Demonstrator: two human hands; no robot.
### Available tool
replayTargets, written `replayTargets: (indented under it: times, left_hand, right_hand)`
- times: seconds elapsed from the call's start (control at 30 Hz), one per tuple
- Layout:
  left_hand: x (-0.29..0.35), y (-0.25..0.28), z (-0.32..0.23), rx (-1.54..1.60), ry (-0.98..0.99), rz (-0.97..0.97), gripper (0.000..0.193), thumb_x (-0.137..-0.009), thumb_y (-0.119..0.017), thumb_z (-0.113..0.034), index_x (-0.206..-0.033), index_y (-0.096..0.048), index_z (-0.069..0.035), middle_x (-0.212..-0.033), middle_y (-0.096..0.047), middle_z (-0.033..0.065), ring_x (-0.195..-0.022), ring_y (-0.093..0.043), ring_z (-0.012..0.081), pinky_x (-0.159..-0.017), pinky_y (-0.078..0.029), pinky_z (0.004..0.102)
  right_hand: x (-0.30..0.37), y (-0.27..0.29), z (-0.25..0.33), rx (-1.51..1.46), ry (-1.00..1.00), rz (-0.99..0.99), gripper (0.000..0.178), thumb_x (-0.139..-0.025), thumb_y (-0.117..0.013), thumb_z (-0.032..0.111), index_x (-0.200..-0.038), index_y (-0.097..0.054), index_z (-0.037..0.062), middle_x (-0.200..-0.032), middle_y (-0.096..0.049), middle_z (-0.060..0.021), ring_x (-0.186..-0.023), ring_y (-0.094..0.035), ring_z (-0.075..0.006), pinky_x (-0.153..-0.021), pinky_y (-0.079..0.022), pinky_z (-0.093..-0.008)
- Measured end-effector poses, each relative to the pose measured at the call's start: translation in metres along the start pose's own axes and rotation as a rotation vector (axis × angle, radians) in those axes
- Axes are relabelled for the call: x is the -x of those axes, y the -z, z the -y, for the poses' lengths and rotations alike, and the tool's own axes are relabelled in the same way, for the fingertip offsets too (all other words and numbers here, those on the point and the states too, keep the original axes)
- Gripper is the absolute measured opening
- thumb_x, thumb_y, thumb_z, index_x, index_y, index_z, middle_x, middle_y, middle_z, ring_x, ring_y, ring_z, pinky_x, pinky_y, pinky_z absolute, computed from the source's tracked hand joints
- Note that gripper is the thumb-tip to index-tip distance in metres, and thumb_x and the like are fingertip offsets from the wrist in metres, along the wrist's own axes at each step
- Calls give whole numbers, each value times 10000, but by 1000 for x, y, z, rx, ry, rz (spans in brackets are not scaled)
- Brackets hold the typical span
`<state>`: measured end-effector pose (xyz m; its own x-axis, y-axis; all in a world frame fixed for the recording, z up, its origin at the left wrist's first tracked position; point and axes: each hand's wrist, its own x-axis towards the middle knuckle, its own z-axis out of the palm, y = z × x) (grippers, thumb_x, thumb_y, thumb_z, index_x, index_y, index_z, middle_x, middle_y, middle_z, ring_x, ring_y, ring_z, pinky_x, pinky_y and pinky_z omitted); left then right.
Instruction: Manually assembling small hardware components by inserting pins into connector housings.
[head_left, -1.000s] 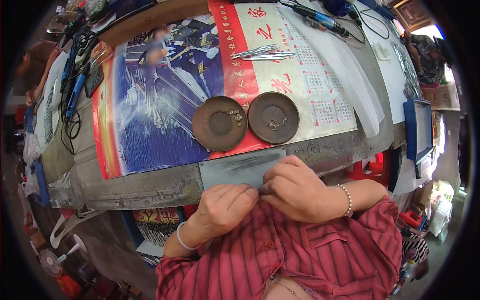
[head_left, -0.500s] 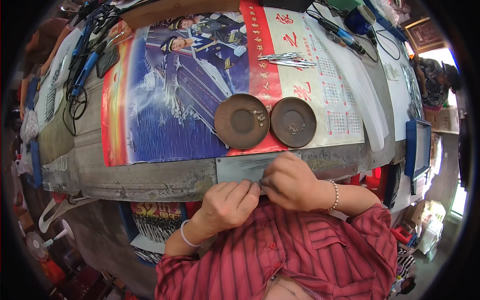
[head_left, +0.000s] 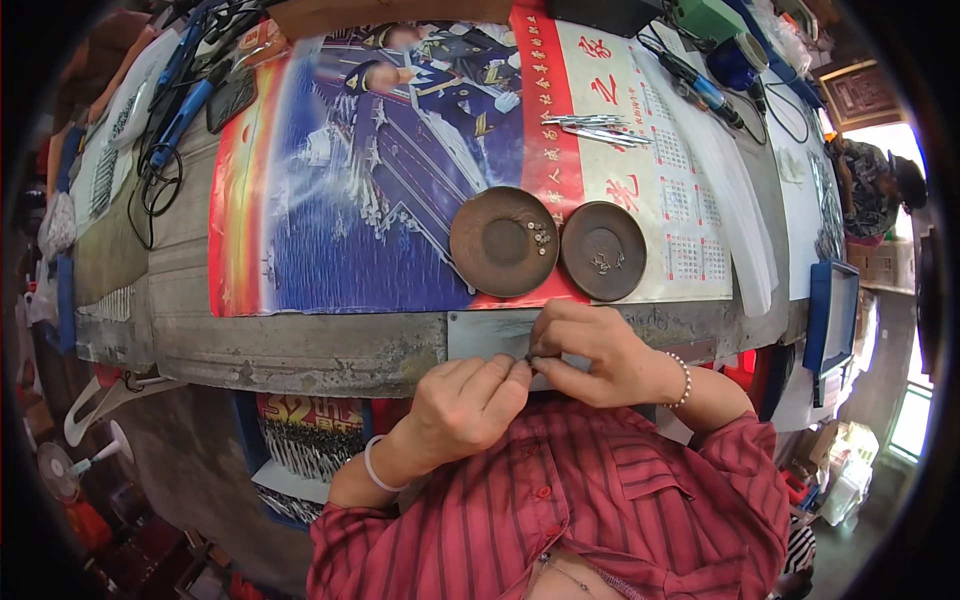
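Note:
My left hand point(head_left: 475, 402) is closed, thumb and fingers pinched together in front of my shirt. My right hand point(head_left: 598, 356) is pinched too, its fingertips meeting those of the left. A tiny dark piece shows between the fingertips, too small and covered to name. Behind my hands lies a grey metal plate point(head_left: 478, 336) at the table's near edge. Beyond it stand two round brown dishes. The larger left dish point(head_left: 485, 275) holds several small round metal bits; the smaller right dish point(head_left: 585, 228) holds several tiny thin metal pieces.
A poster calendar point(head_left: 330, 270) covers the table's middle, with thin metal strips point(head_left: 600, 130) on it. Blue-handled corded tools point(head_left: 185, 125) lie at the left, another corded tool point(head_left: 705, 95) far right. A blue tray point(head_left: 832, 315) juts from the right edge. People sit at both sides.
The right hand's fingers have shifted and opened slightly around the pinch, the wrist turning. The view has moved a little, so the dishes appear farther right.

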<state>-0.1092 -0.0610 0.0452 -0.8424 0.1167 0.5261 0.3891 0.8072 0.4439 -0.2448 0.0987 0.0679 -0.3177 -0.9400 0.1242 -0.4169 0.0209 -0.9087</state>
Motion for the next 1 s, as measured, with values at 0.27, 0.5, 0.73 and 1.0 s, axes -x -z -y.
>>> replayTargets:
  times: [0.27, 0.5, 0.73, 1.0]
  left_hand:
    - [2, 2, -4, -88, -69, 77, 169, -733, -629, -97, -874, -599, -9, -798, -625, 107, -594, -604, 182, -495, -475, 283]
    - [2, 2, 1, 298, 112, -22, 150, -746, -659, -48, -873, -591, -11, -732, -613, 105, -591, -619, 231, -505, -489, 324]
    - [4, -8, -10, 227, 327, -85, 192, -773, -689, -8, -948, -616, -32, -706, -604, 100, -595, -617, 251, -511, -479, 341]
    - [24, -12, -16, 558, 614, -142, 204, -836, -630, 37, -1033, -639, -16, -767, -637, 117, -625, -632, 182, -555, -477, 274]
  right_hand:
    - [1, -1, -8, -50, -86, 97, 121, -779, -629, 66, -810, -539, -9, -807, -518, -156, -696, -536, -318, -621, -444, -385]
    - [4, -3, 12, 692, 422, -12, 209, -688, -683, 138, -820, -557, 36, -846, -520, -76, -726, -545, -202, -672, -438, -334]
    - [3, 9, -1, 469, 210, 64, 302, -729, -715, 189, -940, -556, 43, -985, -553, -111, -880, -558, -266, -774, -436, -373]
    - [-1, 34, -33, 876, 33, -83, 335, -762, -644, 109, -1088, -604, 41, -1070, -547, -101, -1003, -529, -237, -908, -374, -390]
